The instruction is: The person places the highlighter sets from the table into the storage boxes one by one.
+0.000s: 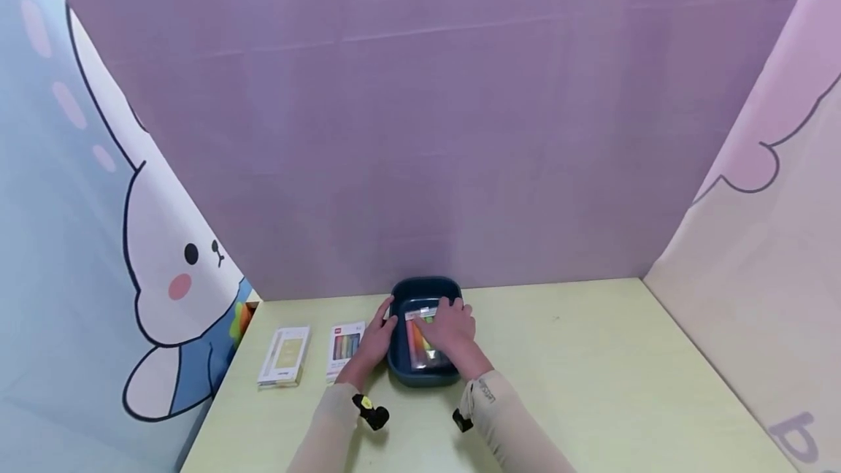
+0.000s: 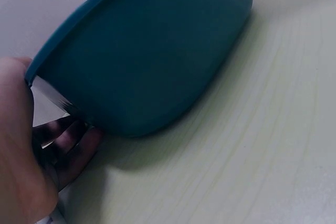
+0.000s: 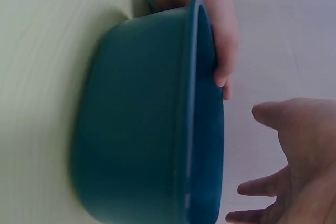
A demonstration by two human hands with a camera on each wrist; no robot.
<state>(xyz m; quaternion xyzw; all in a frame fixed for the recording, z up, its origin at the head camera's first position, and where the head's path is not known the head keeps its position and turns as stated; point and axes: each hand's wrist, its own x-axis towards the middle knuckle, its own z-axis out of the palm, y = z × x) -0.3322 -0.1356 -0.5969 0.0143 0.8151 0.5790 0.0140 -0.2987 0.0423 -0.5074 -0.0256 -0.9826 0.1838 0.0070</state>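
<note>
A dark blue plastic bin (image 1: 423,379) sits on the table against the back wall. My left hand (image 1: 373,341) grips its left side; in the right wrist view the left thumb (image 3: 227,59) hooks over the rim, and in the left wrist view the fingers (image 2: 71,145) curl against the outside. Inside the bin lies a clear packet of colourful pens (image 1: 420,345), partly covered by my right hand. Over the bin's opening hovers my right hand (image 1: 453,328), its fingers spread and loosely bent with nothing between them in the right wrist view.
Left of the bin lies a white box with coloured sticks pictured (image 1: 346,347), partly behind my left wrist. Farther left is a white and yellow boxed item (image 1: 285,356). A purple backdrop (image 1: 420,166) closes off the table's far edge, with printed cloth panels at both sides.
</note>
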